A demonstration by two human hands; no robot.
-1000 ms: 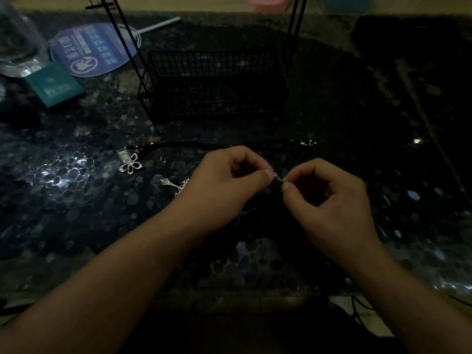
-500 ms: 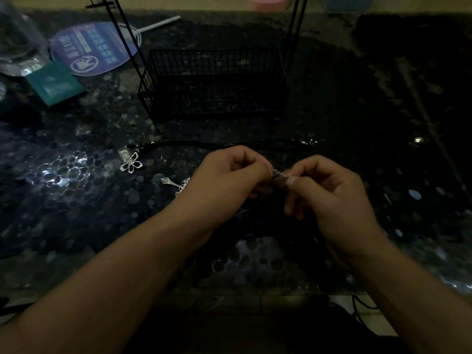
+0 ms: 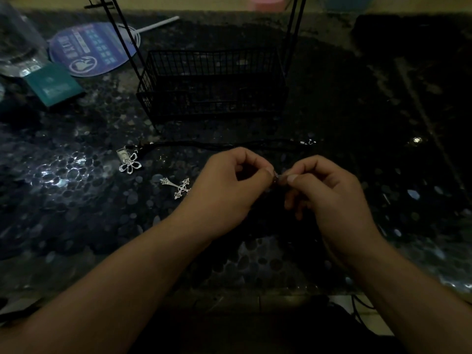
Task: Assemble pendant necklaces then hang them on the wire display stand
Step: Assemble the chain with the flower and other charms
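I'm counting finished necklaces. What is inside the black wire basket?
Nothing clearly lies inside the wire basket; only tabletop shows through its mesh. It is dim, so a thin dark cord there could go unseen.

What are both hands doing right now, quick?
Left hand: fingers curled, pinching a small metal clasp at its fingertips.
Right hand: pinching the same clasp from the other side.

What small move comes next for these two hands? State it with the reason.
Probably keep the pinch and finish joining the tiny silver clasp piece. The left hand and right hand meet fingertip to fingertip on it, so nothing looks ready to hang. The silver cross pendant lies loose on the dark pebble-patterned table, and the black wire display stand holds no necklace in view.
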